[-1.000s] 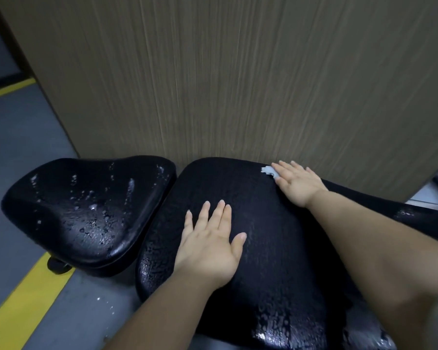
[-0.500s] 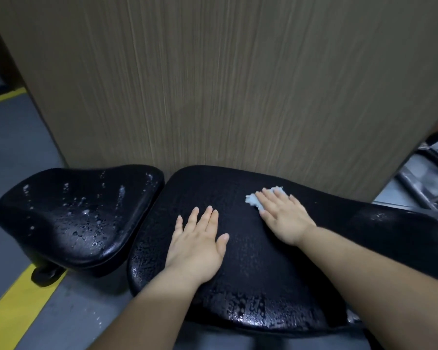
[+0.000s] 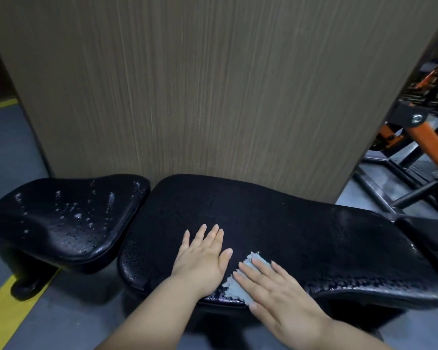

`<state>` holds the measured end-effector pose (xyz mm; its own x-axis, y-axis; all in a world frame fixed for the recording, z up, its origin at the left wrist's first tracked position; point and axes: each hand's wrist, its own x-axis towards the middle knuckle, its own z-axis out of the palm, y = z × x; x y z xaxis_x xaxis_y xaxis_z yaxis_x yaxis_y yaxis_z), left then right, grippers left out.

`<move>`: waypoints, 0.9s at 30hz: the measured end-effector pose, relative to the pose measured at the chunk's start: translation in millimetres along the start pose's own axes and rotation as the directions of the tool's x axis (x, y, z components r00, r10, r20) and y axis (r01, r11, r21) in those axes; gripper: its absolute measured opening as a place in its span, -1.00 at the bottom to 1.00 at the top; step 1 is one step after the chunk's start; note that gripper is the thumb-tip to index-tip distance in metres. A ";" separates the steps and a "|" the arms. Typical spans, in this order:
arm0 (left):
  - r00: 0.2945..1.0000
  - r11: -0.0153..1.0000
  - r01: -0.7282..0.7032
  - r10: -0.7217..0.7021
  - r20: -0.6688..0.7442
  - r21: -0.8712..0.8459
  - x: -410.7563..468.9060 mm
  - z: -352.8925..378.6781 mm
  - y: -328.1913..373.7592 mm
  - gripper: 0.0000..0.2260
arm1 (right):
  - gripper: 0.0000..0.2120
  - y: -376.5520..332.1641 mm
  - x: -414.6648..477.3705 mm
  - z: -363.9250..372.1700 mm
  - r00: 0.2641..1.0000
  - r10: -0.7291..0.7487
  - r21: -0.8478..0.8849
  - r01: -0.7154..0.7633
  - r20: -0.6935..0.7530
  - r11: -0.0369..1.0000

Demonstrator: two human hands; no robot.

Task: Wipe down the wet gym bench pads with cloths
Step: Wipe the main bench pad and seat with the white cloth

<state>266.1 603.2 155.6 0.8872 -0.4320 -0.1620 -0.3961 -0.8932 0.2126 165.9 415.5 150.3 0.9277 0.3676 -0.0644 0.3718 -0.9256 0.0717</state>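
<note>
Having dragged the pale cloth (image 3: 234, 290) from the long pad's (image 3: 301, 223) far edge by the wood panel (image 3: 213, 97) to its near lip, my right hand (image 3: 276, 291) presses it flat, fingers straight, just beside my left hand (image 3: 202, 258), flat on the pad too, with open pad rightward and the beaded seat pad (image 3: 68, 218) left.

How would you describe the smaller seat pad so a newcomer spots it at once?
Find the tall wood-grain panel. At its foot lie two black pads; the seat pad is the shorter one, left of the long pad. Big water beads dot it, and nothing rests on it.
</note>
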 end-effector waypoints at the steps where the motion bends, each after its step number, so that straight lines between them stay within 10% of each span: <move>1: 1.000 1.000 -0.006 0.006 0.002 0.005 0.4 0.7 2.7 -0.47 | -0.52 2.1 2.3 0.2 1.000 0.009 0.008 -0.009 0.007 1.000; 10: 0.999 0.999 -0.041 0.041 0.006 0.023 16.4 1.8 16.4 -0.48 | -0.15 50.8 52.5 -5.7 0.993 0.108 0.171 -0.114 0.044 0.979; 15: 0.999 0.997 -0.052 0.053 -0.012 0.048 32.1 3.4 22.1 -0.47 | -0.49 81.0 88.8 -10.9 0.972 0.213 0.155 -0.226 0.096 0.962; 27: 0.995 0.996 -0.081 0.082 -0.052 0.030 53.1 8.6 25.6 -0.45 | -0.52 172.7 171.3 0.0 0.906 0.415 0.183 -0.424 0.090 0.887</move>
<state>301.0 556.3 144.1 0.8626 -0.4971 -0.0938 -0.4734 -0.8587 0.1963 389.1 318.6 151.7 0.9912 -0.0590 -0.1184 -0.0700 -0.9934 -0.0913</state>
